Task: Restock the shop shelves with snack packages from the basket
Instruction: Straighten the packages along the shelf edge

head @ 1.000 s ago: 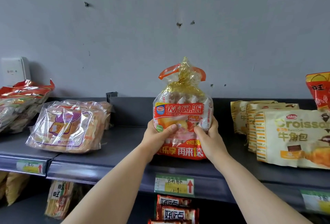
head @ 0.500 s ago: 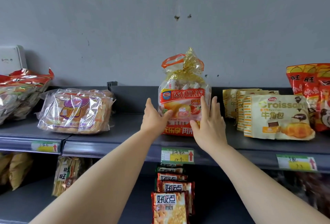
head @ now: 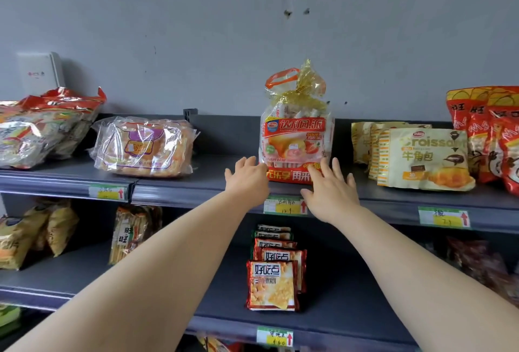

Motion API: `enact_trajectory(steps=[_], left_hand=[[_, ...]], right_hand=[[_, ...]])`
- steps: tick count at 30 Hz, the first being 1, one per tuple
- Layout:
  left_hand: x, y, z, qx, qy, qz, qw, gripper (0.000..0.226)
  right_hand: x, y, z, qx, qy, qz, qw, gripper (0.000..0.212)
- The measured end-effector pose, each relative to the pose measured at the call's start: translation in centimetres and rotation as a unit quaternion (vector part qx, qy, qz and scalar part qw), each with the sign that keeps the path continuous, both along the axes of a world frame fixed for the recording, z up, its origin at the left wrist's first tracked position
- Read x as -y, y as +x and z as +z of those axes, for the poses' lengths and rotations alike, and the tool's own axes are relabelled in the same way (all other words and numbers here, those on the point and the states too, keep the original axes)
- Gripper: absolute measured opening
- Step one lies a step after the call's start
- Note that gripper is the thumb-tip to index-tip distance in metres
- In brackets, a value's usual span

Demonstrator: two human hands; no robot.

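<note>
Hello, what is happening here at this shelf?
A person is restocking a shop shelf. A tall bag of small cakes, tied at the top with gold wrap, stands upright on the upper shelf, between a clear pack of biscuits and the croissant bags. Both hands are open. The left hand and the right hand are just in front of the bag's lower part, fingers spread, not gripping it. The bag appears to stand by itself.

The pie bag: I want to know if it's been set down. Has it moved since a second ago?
Yes. The pie bag has gone back onto the top shelf, farther behind the price tag.
</note>
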State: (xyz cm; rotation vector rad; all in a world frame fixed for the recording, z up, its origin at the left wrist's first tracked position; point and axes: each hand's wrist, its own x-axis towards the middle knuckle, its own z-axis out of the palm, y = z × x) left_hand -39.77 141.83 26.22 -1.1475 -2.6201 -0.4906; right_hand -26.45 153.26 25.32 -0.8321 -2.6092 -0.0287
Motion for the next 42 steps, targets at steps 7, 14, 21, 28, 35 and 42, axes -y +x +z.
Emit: enact_trajectory(steps=[7,14,21,28,35,42], left_hand=[[5.9,0.9,-1.1,0.025,-0.031,0.074,0.996,0.046],[15.4,-0.4,-0.1,0.040,-0.017,0.155,0.987,0.047],[26.0,-6.8,1.3,0.024,0.032,0.186,0.982,0.045],[34.3,-17.7,1.0,0.087,0.068,0.119,0.987,0.050],[35.5,-25.5,0.8,0.142,0.095,0.076,0.982,0.049],[30.1,-27.8,0.5,0.198,0.174,0.046,0.964,0.050]], right_hand=[[3.4,-0.6,-0.2,0.019,-0.043,0.079,0.996,0.065],[11.2,-2.6,-0.1,0.027,-0.050,0.140,0.989,0.057],[20.7,-10.6,1.3,0.001,-0.031,0.181,0.983,0.057],[29.6,-21.7,0.7,-0.011,-0.038,0.161,0.986,0.065],[30.9,-27.3,0.6,-0.037,-0.027,0.073,0.996,0.062],[28.4,-28.9,0.1,-0.112,-0.016,-0.043,0.993,0.078]])
